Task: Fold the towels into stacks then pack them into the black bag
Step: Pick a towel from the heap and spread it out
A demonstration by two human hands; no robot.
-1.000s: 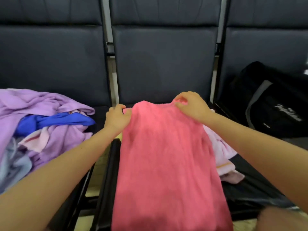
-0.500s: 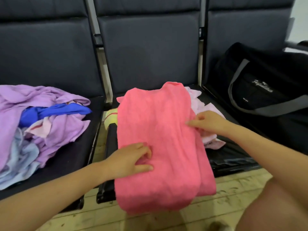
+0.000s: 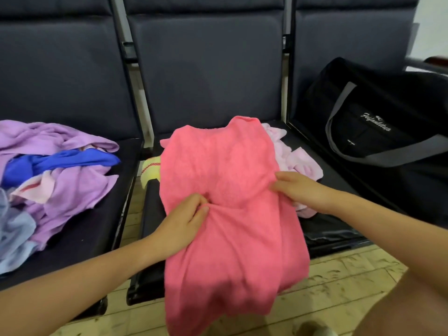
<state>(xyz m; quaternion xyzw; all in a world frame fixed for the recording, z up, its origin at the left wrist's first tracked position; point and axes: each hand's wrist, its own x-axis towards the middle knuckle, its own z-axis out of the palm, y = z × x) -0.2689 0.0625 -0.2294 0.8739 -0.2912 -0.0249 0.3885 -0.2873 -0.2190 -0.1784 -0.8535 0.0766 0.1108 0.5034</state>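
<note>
**Pink towel gripped mid-seat, both hands on it**

Worn wood floor fills the near edge of view, w/ a row of dark padded seats beyond it.

Nearest: the pink towel hangs off the front of the middle seat, lower end draping over the edge toward the floor, upper end lying on the cushion. Left hand sits on its left-centre, fingers curled and pinching a bunch of cloth, w/ creases radiating from the pinch. Right hand is at the towel's right edge, fingers bent around the edge & gripping it.

Further back on the same seat: a pale pink towel crumpled under and beside the pink one, right side; a bit of yellow cloth pokes out at the left.

Left seat holds an unfolded heap: lilac towel, blue cloth across it, light blue cloth at the near end.

Right seat, far side: black bag w/ grey straps, white script logo, leaning against the backrest, well apart from both hands.
</note>
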